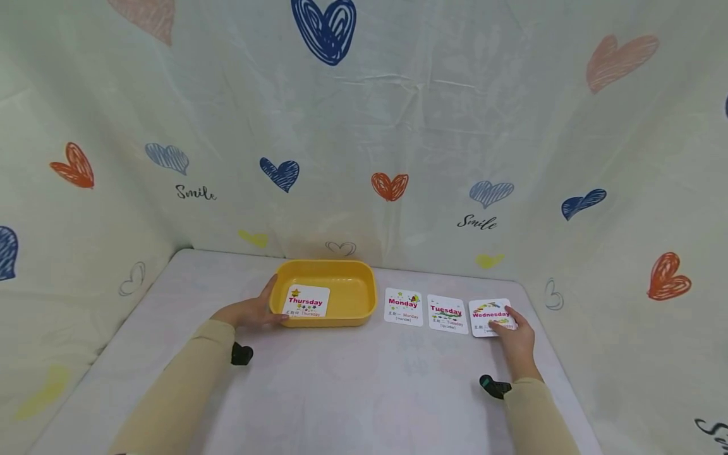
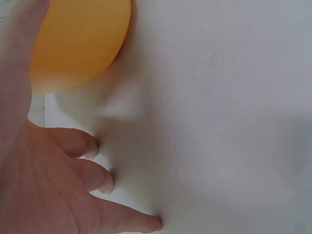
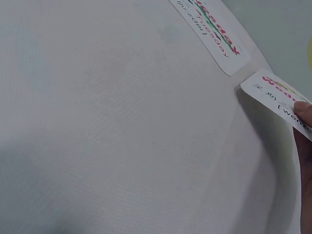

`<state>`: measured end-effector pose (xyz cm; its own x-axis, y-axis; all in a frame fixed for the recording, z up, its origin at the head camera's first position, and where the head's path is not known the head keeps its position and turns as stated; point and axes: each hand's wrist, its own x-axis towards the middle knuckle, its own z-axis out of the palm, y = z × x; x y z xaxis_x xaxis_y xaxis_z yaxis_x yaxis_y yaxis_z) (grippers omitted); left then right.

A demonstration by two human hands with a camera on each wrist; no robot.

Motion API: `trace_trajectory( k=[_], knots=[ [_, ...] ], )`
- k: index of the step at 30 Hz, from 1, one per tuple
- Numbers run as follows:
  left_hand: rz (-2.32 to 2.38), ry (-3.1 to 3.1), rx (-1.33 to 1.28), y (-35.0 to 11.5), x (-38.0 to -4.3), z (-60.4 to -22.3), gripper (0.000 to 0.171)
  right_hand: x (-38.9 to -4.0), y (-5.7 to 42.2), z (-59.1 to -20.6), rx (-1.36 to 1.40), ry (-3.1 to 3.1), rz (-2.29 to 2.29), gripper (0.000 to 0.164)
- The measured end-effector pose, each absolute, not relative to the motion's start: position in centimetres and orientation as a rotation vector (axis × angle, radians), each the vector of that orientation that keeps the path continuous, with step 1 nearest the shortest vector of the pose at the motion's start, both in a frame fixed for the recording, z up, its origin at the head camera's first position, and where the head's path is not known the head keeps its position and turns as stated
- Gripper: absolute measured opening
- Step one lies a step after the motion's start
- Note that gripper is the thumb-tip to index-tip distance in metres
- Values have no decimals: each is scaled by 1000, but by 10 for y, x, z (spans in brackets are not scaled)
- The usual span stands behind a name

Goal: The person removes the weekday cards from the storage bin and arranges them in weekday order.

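Observation:
At the left end of a yellow tray [image 1: 352, 303], my left hand [image 1: 256, 311] holds its side, with the thumb along the front rim. Other fingers [image 2: 92, 178] spread low by the tabletop in the left wrist view. Inside the tray lies a white card reading Thursday [image 1: 306, 301]. My right hand [image 1: 519, 344] pinches the Wednesday card [image 1: 483, 309] by its right side, thumb on its printed face. Its near edge is raised over a shadow in the right wrist view. Left of it lie the Tuesday card [image 1: 447, 314] and the Monday card [image 1: 403, 307], forming a row.
A white-covered table [image 1: 364, 392] lies under everything. Behind it and at the sides hangs a pale curtain [image 1: 432, 139] printed with hearts and the word Smile. Each wrist wears a small black device, one by the left sleeve [image 1: 193, 373], one by the right.

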<state>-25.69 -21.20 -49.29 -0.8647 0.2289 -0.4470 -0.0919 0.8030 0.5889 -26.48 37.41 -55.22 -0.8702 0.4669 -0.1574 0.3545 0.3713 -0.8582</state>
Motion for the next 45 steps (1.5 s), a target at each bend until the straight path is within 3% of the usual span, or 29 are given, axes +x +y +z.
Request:
trace_trajectory(
  k=[10,45],
  knots=[
    [866,2466,72,-210,-257,-492,121,-267,380,-563,-682,-2559,1455,77],
    [802,2497,92,-209,-255,-488,117,-267,379,-574,-597,-2655,1234,73]
  ],
)
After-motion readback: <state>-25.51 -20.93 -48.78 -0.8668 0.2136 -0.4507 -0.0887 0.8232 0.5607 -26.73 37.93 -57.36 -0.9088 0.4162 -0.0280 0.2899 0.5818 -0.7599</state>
